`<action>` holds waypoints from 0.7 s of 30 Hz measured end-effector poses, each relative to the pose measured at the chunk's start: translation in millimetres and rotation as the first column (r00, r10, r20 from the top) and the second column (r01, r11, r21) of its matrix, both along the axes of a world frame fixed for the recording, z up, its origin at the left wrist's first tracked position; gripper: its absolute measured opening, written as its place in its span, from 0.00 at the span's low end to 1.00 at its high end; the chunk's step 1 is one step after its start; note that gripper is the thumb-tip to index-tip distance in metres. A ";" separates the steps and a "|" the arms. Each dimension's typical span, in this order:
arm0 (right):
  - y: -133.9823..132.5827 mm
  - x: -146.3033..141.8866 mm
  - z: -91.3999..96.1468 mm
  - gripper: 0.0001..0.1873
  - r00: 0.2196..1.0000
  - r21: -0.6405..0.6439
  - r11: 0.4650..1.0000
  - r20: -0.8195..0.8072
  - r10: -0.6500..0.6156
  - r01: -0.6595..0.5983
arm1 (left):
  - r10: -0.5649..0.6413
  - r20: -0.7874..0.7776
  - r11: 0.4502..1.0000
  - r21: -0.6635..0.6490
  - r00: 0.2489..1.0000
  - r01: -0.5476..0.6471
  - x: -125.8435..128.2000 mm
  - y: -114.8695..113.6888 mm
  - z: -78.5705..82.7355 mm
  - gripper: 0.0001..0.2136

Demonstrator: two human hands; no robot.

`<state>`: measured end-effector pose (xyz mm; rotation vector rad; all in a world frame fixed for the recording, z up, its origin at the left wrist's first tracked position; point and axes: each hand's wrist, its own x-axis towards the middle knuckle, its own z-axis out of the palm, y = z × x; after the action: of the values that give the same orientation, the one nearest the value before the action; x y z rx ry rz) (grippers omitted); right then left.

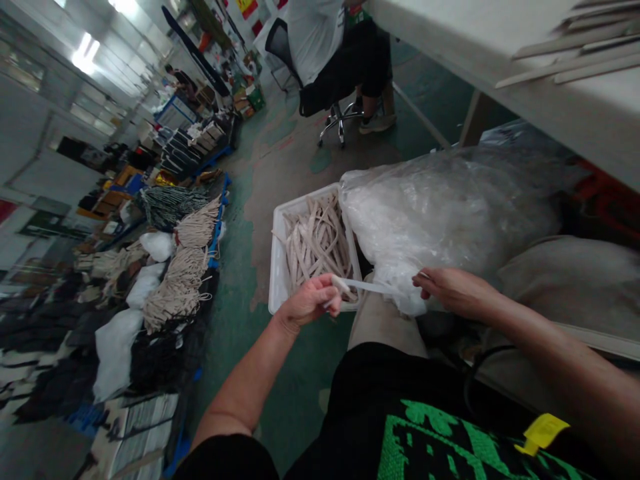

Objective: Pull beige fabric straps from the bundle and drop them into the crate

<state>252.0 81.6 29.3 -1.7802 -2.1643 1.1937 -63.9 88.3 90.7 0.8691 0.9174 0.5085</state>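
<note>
Several bundles (pixel 173 287) lie along a pallet (pixel 219 230) at the left, well apart from the hands; right of them a white tub (pixel 273 270) stands on the green floor (pixel 233 280), heaped with beige straps (pixel 317 237); the left hand (pixel 310 299) is just in front of the tub, closed on one end of a strip (pixel 367 287) — thin, pale, half see-through — which runs rightward across the tub's near corner toward the clear bag (pixel 440 207); the right hand (pixel 443 288) is near the strip's other end, its fingers drawn narrow; I cannot tell whether they pinch it or stop short.

To handle it well, I judge, the left grip should be light and close to the end; the strip should run flat and lightly taut, since something so thin probably twists or buckles when pushed; keeping it above the straps, and off the bag's loose film, should save it from snagging.

The left forearm slants up from below, with the thumb side uppermost and the fingers curled in; the right forearm comes in from the right edge — long and slightly raised toward the hand — with its fingertips aimed left, so the two hands face each other.
</note>
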 end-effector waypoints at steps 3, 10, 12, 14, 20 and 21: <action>0.7 0.6 3.7 0.22 0.998 -0.064 0.997 0.033 0.044 -0.042 | 0.421 0.172 0.877 0.172 0.891 -0.448 -45.9 29.5 45.8 0.07; -13.6 13.0 9.7 0.17 0.974 -0.100 0.991 0.198 0.111 -0.093 | 0.780 0.613 0.092 0.088 0.127 -0.992 -111.5 80.4 105.4 0.17; -19.1 18.1 14.7 0.17 0.961 -0.102 0.991 0.253 0.109 -0.086 | 0.883 0.457 0.134 -0.024 0.109 -0.991 -81.5 69.3 79.0 0.17; -24.0 19.0 23.2 0.18 0.955 -0.102 0.992 0.279 0.101 -0.075 | 0.969 0.177 0.206 -0.206 0.171 -0.957 -36.5 50.0 36.9 0.16; -40.2 -12.2 48.6 0.25 0.996 -0.340 0.940 -0.067 -0.055 0.029 | 0.891 -0.054 0.359 -0.523 0.450 -0.773 67.3 -6.9 -56.5 0.12; -42.8 -19.9 48.5 0.25 0.981 -0.379 0.925 -0.173 -0.085 0.013 | 0.882 -0.047 0.376 -0.529 0.468 -0.761 74.3 -12.1 -59.9 0.11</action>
<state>232.1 38.8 77.9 -1.7493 -1.8693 1.7841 10.5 76.2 30.8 -0.2345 1.1538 1.1852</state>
